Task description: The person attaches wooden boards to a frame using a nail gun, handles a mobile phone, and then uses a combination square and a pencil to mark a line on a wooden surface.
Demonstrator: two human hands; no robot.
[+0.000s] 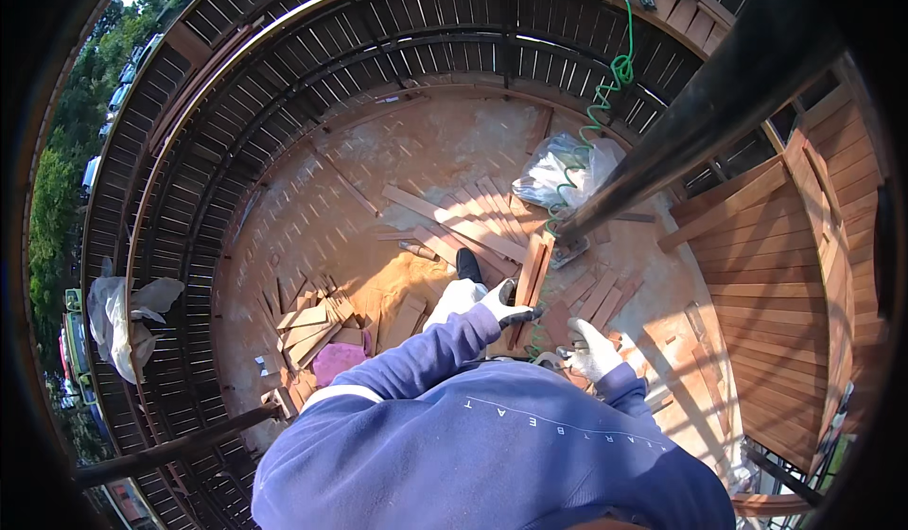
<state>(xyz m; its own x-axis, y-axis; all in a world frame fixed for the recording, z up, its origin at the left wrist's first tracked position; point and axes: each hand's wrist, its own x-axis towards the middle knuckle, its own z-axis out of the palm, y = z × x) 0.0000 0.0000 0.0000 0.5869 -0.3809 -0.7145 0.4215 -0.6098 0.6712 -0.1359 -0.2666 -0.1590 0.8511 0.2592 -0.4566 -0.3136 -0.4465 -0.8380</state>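
Note:
My left hand (509,305), in a white glove with dark grey fingers, is closed round the lower part of a small bundle of narrow wooden slats (533,273). The slats stand out beyond my hand, lengthwise away from me. My right hand (594,351), gloved in white, is low on the right with its fingers apart. I see nothing held in it, though its fingertips are partly hard to make out. Just left of it, in front of my body, a green coiled air hose (535,348) runs down.
Loose wooden boards (454,220) and a pile of offcuts (317,327) lie on the dusty floor. A dark post (662,152) rises slantwise at the right, beside a clear plastic bag (558,171). Wooden stepped panelling (766,275) stands right; a curved slatted railing (303,76) encloses the platform.

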